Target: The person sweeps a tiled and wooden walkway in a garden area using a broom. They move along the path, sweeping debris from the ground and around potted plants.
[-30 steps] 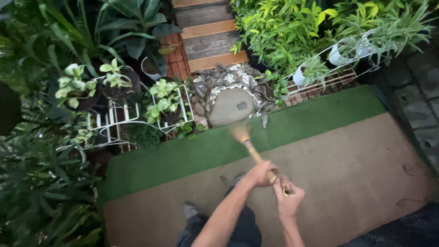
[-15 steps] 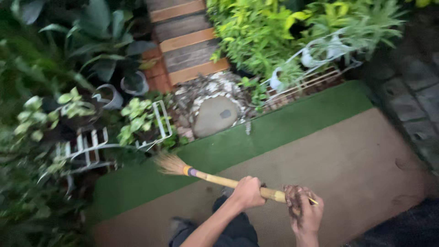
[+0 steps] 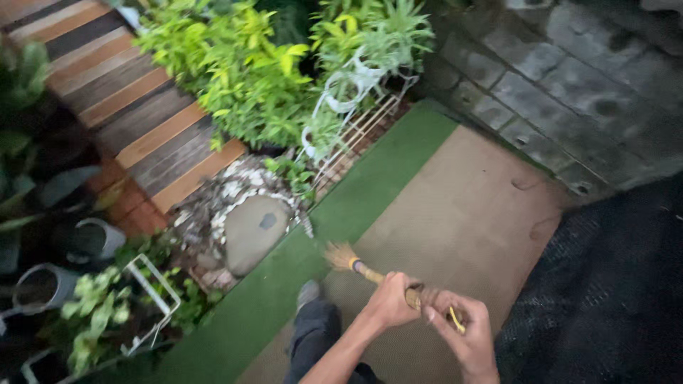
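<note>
A short straw broom (image 3: 352, 262) with a wooden handle lies across my view, its bristle end over the green turf strip (image 3: 284, 284). My left hand (image 3: 390, 299) grips the handle near the middle. My right hand (image 3: 464, 328) closes around the handle's rear end, where a yellow loop hangs. My leg and grey shoe (image 3: 308, 293) stand on the turf just below the bristles.
A tan mat (image 3: 469, 213) spreads to the right, bordered by stone paving (image 3: 569, 85) and a dark mesh mat (image 3: 612, 299). Wooden steps (image 3: 135, 121), leafy plants (image 3: 242, 71), a white wire rack (image 3: 356, 135), a round stone (image 3: 252, 231) and pots (image 3: 92, 238) line the far side.
The view has swung left to right, and the broom head has come in closer to my feet, from the left side of the turf toward the mat's edge.
</note>
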